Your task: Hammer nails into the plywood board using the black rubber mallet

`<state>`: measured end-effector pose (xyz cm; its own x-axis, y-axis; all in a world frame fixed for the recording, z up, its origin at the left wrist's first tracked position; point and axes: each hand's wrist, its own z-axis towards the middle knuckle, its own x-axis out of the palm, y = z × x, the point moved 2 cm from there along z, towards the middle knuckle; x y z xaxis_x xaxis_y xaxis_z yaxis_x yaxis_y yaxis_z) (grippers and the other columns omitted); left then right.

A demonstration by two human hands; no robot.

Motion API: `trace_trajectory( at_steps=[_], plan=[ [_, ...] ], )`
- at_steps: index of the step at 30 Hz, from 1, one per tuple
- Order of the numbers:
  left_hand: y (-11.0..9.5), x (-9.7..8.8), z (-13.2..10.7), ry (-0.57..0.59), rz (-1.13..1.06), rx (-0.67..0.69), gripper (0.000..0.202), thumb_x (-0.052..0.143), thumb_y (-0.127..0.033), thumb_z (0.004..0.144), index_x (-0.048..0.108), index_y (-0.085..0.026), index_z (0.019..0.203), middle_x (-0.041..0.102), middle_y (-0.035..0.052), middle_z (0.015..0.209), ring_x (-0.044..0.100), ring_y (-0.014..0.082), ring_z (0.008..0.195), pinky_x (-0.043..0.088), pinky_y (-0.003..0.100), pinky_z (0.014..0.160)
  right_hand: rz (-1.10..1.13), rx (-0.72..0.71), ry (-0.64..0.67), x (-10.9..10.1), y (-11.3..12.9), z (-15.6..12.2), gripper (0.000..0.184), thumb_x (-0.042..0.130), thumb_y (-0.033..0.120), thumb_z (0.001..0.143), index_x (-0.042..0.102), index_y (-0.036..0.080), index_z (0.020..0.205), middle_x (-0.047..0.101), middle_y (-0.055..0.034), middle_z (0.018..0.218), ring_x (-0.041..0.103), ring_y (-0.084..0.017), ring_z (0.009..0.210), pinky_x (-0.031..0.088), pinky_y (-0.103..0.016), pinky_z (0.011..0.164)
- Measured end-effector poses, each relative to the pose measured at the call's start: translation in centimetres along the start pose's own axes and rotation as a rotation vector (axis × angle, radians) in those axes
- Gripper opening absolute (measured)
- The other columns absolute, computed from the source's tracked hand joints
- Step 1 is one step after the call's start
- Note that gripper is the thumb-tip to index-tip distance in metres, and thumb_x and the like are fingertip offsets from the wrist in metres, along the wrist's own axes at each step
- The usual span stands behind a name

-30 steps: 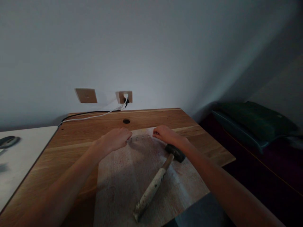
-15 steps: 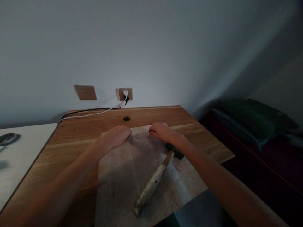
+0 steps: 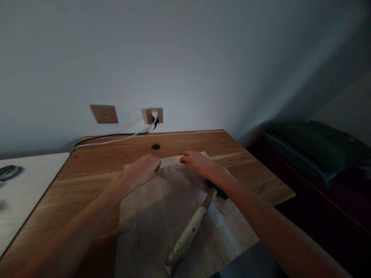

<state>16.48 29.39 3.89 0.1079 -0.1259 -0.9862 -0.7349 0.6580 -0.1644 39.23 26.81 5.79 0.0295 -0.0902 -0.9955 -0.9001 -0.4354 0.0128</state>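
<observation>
At the far edge of the pale board [image 3: 156, 216], left hand [image 3: 142, 170] and right hand [image 3: 197, 162] sit curled, fingertips down, a little apart. Pinching anything? Can't tell. Board looks stiff, flat and light, best gripped by its edges. Hammer [image 3: 191, 231] lies beneath the right forearm.

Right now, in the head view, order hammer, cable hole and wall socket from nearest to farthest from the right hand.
1. Hammer, head by the right hand's wrist.
2. Cable hole, on the desk, farther left.
3. Wall socket, up on the wall.
</observation>
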Motion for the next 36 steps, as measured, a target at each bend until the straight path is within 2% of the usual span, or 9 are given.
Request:
trace_trajectory(
  at_steps=[4, 7, 9, 13, 15, 21, 29, 32, 36],
  plan=[
    [0.0, 0.4, 0.0, -0.026, 0.046, 0.129, 0.023, 0.057, -0.003, 0.091, 0.075, -0.017, 0.086, 0.076, 0.0105, 0.093, 0.073, 0.0263, 0.089, 0.048, 0.033, 0.075, 0.066, -0.029, 0.033, -0.3, 0.6, 0.6, 0.024, 0.063, 0.014, 0.102, 0.084, 0.015, 0.114, 0.082, -0.0143, 0.112, 0.075, -0.024, 0.106, 0.049, -0.027, 0.089],
    [0.4, 0.5, 0.1, -0.018, 0.052, 0.152, 0.025, 0.057, -0.002, 0.090, 0.076, -0.017, 0.087, 0.077, 0.0111, 0.093, 0.074, 0.0265, 0.089, 0.048, 0.033, 0.075, 0.109, -0.046, 0.045, 0.0, 0.9, 1.2, 0.022, 0.066, 0.014, 0.100, 0.085, 0.016, 0.111, 0.084, -0.0108, 0.109, 0.076, -0.022, 0.101, 0.050, -0.026, 0.087],
    [0.6, 0.4, 0.4, 0.007, 0.020, 0.105, 0.021, 0.060, -0.005, 0.088, 0.077, -0.018, 0.086, 0.077, 0.0101, 0.089, 0.074, 0.0255, 0.087, 0.048, 0.032, 0.073, 0.120, -0.046, 0.039, 0.2, 0.9, 1.6, 0.021, 0.066, 0.015, 0.100, 0.085, 0.016, 0.109, 0.085, -0.0108, 0.107, 0.077, -0.021, 0.098, 0.050, -0.025, 0.085],
    [0.8, 0.1, 0.9, 0.054, -0.097, -0.119, 0.012, 0.070, -0.008, 0.079, 0.078, -0.017, 0.082, 0.076, 0.0073, 0.080, 0.073, 0.0222, 0.077, 0.046, 0.028, 0.066, 0.114, -0.036, 0.020, 0.5, 1.2, 1.9, 0.020, 0.067, 0.017, 0.100, 0.085, 0.013, 0.105, 0.085, -0.0140, 0.102, 0.077, -0.022, 0.091, 0.050, -0.027, 0.080],
    [0.4, -0.1, 0.9, 0.060, -0.114, -0.167, 0.012, 0.070, -0.006, 0.078, 0.077, -0.016, 0.080, 0.076, 0.0076, 0.080, 0.073, 0.0214, 0.075, 0.045, 0.027, 0.065, 0.109, -0.048, 0.014, 0.5, 1.4, 1.9, 0.020, 0.066, 0.014, 0.099, 0.085, 0.013, 0.104, 0.084, -0.0147, 0.102, 0.077, -0.022, 0.091, 0.050, -0.027, 0.080],
    [-0.7, -0.1, 0.3, 0.008, -0.070, -0.108, 0.021, 0.061, -0.003, 0.084, 0.077, -0.017, 0.084, 0.077, 0.0096, 0.085, 0.072, 0.0228, 0.080, 0.044, 0.030, 0.068, 0.095, -0.120, -0.005, 0.3, 1.9, 1.4, 0.029, 0.061, 0.004, 0.094, 0.085, 0.013, 0.108, 0.082, -0.0157, 0.108, 0.074, -0.023, 0.098, 0.050, -0.028, 0.086],
    [0.7, 1.0, 0.7, -0.025, -0.070, 0.048, 0.027, 0.058, 0.001, 0.079, 0.076, -0.017, 0.085, 0.077, 0.0091, 0.087, 0.073, 0.0256, 0.087, 0.048, 0.032, 0.074, 0.145, -0.091, -0.038, -0.4, 1.9, 1.6, 0.027, 0.061, 0.009, 0.096, 0.086, 0.014, 0.106, 0.084, -0.0136, 0.104, 0.076, -0.023, 0.096, 0.049, -0.028, 0.084],
    [0.6, 0.8, 0.7, -0.017, -0.096, 0.035, 0.027, 0.058, 0.001, 0.080, 0.077, -0.017, 0.085, 0.078, 0.0091, 0.087, 0.074, 0.0250, 0.084, 0.048, 0.032, 0.073, 0.169, -0.072, -0.029, 0.2, 2.5, 2.2, 0.026, 0.063, 0.007, 0.095, 0.087, 0.013, 0.104, 0.085, -0.0144, 0.103, 0.078, -0.023, 0.094, 0.049, -0.027, 0.081],
    [-0.2, -0.1, 0.4, -0.002, -0.107, -0.061, 0.023, 0.060, 0.000, 0.083, 0.077, -0.016, 0.084, 0.078, 0.0098, 0.086, 0.075, 0.0246, 0.082, 0.048, 0.030, 0.071, 0.195, -0.062, -0.021, 1.0, 3.4, 2.7, 0.024, 0.064, 0.009, 0.096, 0.086, 0.012, 0.104, 0.085, -0.0151, 0.102, 0.078, -0.022, 0.092, 0.049, -0.025, 0.078]
  ],
)
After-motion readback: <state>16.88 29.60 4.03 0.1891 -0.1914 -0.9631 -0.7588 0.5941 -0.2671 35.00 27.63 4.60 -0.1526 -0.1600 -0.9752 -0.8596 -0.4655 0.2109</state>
